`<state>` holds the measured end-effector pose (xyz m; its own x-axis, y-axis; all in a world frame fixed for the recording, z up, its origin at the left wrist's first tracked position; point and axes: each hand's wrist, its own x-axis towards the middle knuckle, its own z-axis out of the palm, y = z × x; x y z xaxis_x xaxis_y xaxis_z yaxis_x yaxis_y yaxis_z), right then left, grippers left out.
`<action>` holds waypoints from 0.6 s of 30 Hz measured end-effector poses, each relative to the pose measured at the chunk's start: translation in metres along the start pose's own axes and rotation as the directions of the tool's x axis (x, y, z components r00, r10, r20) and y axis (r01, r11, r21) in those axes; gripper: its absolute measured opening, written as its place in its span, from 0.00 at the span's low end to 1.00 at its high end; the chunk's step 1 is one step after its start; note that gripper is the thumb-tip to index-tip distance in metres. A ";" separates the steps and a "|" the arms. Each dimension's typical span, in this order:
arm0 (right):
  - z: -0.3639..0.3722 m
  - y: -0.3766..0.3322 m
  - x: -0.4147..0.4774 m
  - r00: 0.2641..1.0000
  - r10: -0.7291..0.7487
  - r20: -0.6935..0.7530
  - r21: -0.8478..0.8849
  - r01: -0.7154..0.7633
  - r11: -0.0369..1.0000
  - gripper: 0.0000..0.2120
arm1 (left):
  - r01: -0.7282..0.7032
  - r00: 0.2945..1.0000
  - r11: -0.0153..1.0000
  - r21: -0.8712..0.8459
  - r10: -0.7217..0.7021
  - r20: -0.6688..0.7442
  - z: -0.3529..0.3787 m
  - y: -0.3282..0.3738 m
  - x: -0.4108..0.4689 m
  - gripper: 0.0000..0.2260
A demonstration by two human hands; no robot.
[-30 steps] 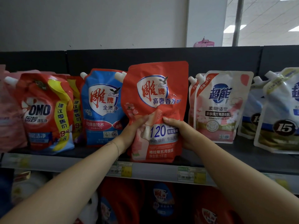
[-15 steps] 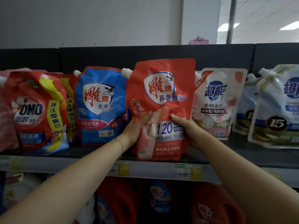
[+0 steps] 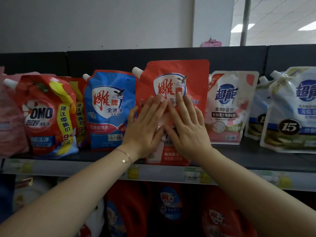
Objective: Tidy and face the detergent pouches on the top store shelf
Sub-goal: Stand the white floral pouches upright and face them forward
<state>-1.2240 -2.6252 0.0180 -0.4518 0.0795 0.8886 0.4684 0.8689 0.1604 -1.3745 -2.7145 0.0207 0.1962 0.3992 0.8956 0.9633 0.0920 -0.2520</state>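
Note:
A red detergent pouch [image 3: 174, 76] with a white spout stands upright at the middle of the top shelf [image 3: 256, 156], label facing me. My left hand [image 3: 145, 127] and my right hand [image 3: 186, 127] lie flat side by side on its front, fingers straight and pressing it. Left of it stands a blue pouch [image 3: 107, 108], then a red OMO pouch [image 3: 46, 113] with a yellow ribbon. To the right is a white and pink pouch [image 3: 229, 106], then white and blue pouches [image 3: 290, 110] leaning a little.
A dark back panel [image 3: 102, 60] closes the shelf behind the pouches. Price tags [image 3: 192, 175] run along the shelf's front rail. Red and blue detergent bottles [image 3: 169, 202] fill the shelf below. A pale pink pouch [image 3: 8, 117] is at the far left.
Both hands let go of the red pouch's sides and now press flat on its front. The pouch stands further back on the shelf.

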 end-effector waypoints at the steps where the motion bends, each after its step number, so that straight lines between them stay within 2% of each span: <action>1: 0.002 -0.001 0.002 0.999 0.017 0.032 -0.004 -0.016 1.000 0.29 | 0.008 0.999 1.000 0.027 -0.009 0.041 0.002 0.000 0.000 0.28; 5: 0.001 -0.005 0.008 0.992 0.050 0.113 0.002 -0.050 0.999 0.30 | 0.089 0.987 0.995 0.051 -0.096 0.132 -0.001 -0.005 0.001 0.28; 7: -0.002 -0.011 0.011 0.997 0.029 0.072 0.064 -0.033 0.997 0.31 | 0.152 0.982 0.988 0.004 -0.151 0.117 -0.009 -0.011 -0.002 0.29; 8: -0.005 -0.018 0.013 0.999 0.010 0.040 0.100 -0.014 0.995 0.31 | 0.228 0.970 0.973 -0.034 -0.224 0.093 -0.015 -0.016 -0.004 0.30; 12: 0.000 -0.061 0.024 0.991 -0.135 -0.024 0.246 0.137 0.960 0.28 | 0.540 0.840 0.835 -0.110 -0.542 0.010 -0.029 -0.058 -0.020 0.32; 16: 0.020 -0.115 0.034 0.930 -0.348 0.119 0.444 0.263 0.857 0.22 | 0.694 0.720 0.720 -0.017 -0.692 0.057 -0.039 -0.098 -0.044 0.34; 18: 0.032 -0.135 0.040 0.922 -0.335 0.195 0.494 0.202 0.846 0.22 | 0.729 0.684 0.681 -0.065 -0.721 0.112 -0.039 -0.110 -0.053 0.33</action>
<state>-1.3295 -2.7236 0.0180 -0.7216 -0.1218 0.6815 -0.0702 0.9922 0.1031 -1.4839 -2.7812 0.0156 -0.5809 0.3086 0.7532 0.8113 0.2942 0.5052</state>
